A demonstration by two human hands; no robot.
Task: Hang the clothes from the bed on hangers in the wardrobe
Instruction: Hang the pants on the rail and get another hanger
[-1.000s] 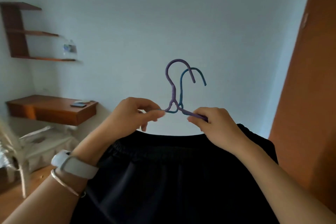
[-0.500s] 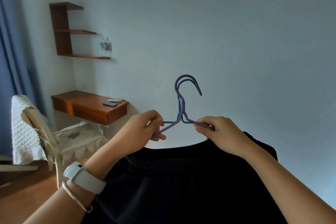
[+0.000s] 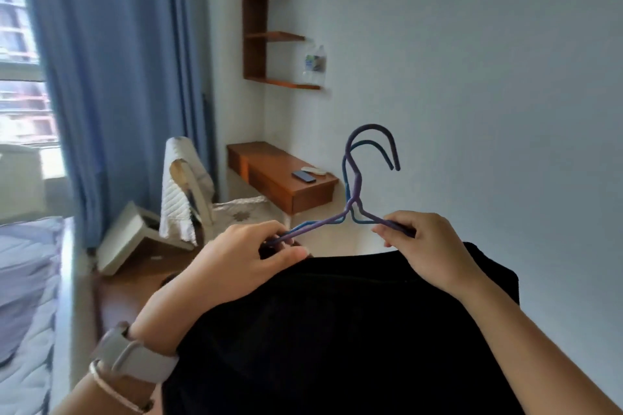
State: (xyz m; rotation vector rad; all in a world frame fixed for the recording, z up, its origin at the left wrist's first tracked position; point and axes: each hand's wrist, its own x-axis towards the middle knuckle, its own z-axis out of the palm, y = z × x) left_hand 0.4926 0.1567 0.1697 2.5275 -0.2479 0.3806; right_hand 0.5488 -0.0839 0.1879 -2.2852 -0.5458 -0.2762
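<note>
Hangers (image 3: 352, 201) between left hand (image 3: 241, 261), right hand (image 3: 429, 251)

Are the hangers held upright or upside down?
Upright: both hangers point their hooks up above the left hand and right hand; the black garment hangs below.

Home bedroom; bed (image 3: 23, 280), curtain (image 3: 111, 77), wall desk (image 3: 279, 175).

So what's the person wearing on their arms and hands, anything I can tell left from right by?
No sleeves show: both forearms are bare. Behind the left hand, the wrist wears a watch with a wide pale grey band, and next to it a thin pale metal bangle. The right hand and its wrist wear nothing. No rings show on either.
</note>
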